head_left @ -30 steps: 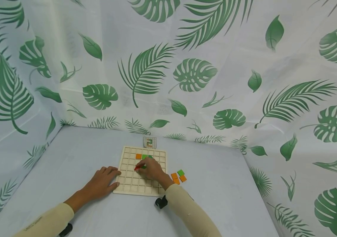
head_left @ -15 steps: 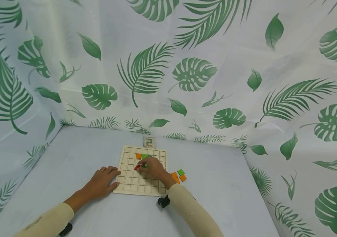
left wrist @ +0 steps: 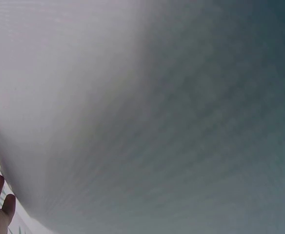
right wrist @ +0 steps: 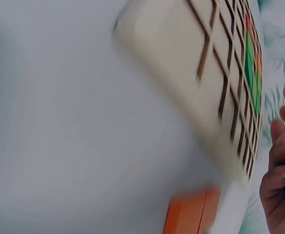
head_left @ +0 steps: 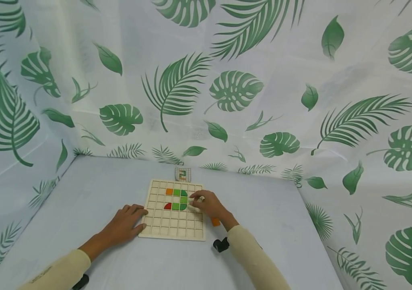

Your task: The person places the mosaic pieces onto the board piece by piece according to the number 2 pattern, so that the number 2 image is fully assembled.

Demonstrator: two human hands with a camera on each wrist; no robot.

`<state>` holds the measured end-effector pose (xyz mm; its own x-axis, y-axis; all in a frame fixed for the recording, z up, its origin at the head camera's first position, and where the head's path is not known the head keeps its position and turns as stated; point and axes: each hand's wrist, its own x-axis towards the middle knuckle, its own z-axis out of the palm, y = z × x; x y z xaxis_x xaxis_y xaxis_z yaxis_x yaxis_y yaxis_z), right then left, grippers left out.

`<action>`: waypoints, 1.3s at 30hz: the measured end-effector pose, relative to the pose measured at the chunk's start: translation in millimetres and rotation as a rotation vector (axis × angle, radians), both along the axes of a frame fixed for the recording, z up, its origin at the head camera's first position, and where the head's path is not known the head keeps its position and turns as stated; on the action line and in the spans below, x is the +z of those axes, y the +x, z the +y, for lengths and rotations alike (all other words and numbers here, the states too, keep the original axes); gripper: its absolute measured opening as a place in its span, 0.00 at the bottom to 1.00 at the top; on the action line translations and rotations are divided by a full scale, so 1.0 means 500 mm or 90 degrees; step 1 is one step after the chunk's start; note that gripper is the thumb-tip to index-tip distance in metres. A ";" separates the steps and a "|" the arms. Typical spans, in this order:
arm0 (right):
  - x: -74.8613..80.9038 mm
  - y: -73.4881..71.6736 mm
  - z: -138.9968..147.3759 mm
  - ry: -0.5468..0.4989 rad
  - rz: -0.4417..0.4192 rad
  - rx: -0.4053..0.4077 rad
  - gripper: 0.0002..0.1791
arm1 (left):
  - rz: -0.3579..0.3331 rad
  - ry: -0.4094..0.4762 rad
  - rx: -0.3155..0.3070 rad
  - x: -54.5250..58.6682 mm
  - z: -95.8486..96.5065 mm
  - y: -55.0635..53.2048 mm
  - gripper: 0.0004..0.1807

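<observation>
Head view: left hand (head_left: 125, 222) touches grid board (head_left: 159, 222); sleeve print (head_left: 41, 274) illegible.

Rests the bare left hand (head_left: 126, 222) palm down, with thumb spread from fingers and the cream-sleeved left arm (head_left: 62, 269) slanting back behind it; holds the bare right hand (head_left: 210, 204) loosely curved, index and thumb tips apart, the cream-sleeved right arm (head_left: 257, 257) behind.

The pale gridded board (head_left: 166, 222) lies flat, bearing 7 red, orange and green tiles (head_left: 184, 199).
</observation>
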<state>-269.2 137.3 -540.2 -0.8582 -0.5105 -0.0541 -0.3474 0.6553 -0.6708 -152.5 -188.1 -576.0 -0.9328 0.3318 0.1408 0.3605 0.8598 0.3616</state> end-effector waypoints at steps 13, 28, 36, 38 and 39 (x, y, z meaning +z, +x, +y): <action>0.007 -0.009 0.156 0.078 -0.026 -0.145 0.11 | -0.009 -0.005 0.004 0.003 0.003 0.003 0.24; -0.029 0.001 0.198 0.106 -0.046 -0.173 0.10 | 0.004 0.005 -0.002 0.001 0.001 0.004 0.23; -0.026 0.003 0.204 0.110 -0.046 -0.158 0.11 | 0.013 0.002 -0.001 0.005 0.002 0.008 0.23; -0.026 0.003 0.205 0.109 -0.042 -0.157 0.11 | 0.017 0.002 0.000 0.007 0.003 0.008 0.23; -0.026 0.004 0.206 0.108 -0.040 -0.157 0.11 | 0.018 0.002 0.000 0.007 0.003 0.008 0.23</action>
